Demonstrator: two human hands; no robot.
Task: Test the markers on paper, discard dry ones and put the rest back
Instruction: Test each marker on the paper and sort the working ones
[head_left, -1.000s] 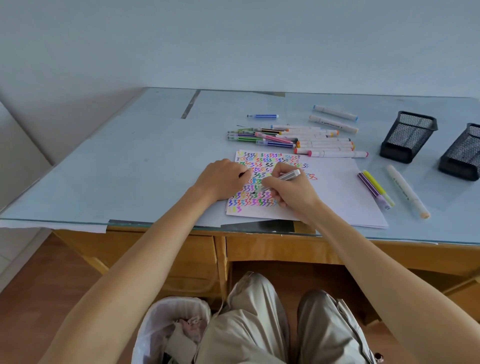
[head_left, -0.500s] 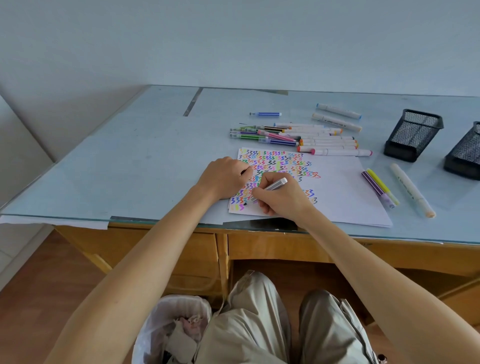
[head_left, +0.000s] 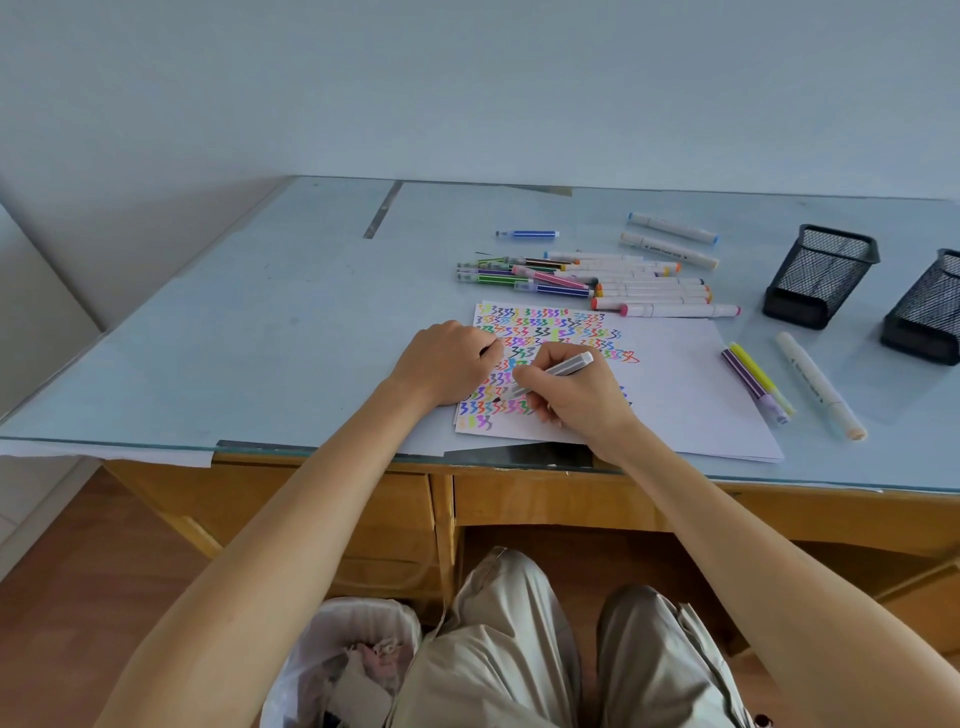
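Keep your right hand (head_left: 571, 397) pinching the marker (head_left: 550, 375) lightly, tip low on the paper (head_left: 670, 374), while your left hand (head_left: 449, 364), fingers curled, pins the paper's left edge.

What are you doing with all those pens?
A person is testing markers. The right hand holds a grey marker with its tip on the paper, which is already full of coloured squiggles. The left hand rests curled on the sheet, steadying it. More markers lie in a pile behind, three lie to the right, and two mesh pots stand nearby. A bin sits under the desk.
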